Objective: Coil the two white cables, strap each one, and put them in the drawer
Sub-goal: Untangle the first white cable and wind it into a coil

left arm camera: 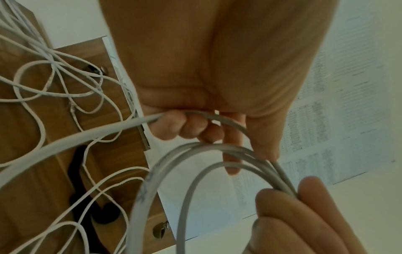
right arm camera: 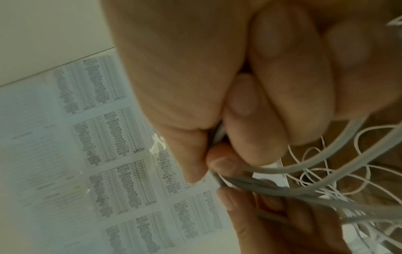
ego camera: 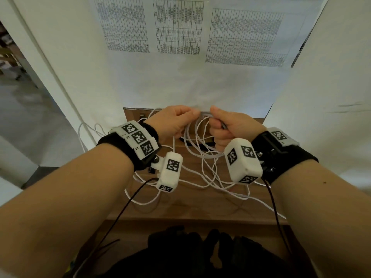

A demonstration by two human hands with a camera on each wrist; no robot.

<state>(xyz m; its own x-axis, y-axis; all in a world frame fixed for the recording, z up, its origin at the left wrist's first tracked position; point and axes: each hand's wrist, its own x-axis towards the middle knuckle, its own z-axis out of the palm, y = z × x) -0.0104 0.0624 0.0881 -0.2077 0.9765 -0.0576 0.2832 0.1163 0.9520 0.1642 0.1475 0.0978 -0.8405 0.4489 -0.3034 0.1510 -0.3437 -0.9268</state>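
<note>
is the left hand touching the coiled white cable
Touching: the left wrist view shows the left hand with fingers curled round the coiled white cable.

We think we see an office or work room: printed sheets point(ego camera: 178, 27) full of tables taped on a white wall point(ego camera: 60, 47), above a wooden desk point(ego camera: 190, 205)

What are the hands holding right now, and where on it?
Both hold one white cable at the top of its loops: the right hand grips the gathered loops, and the left hand pinches a strand beside it.
</note>
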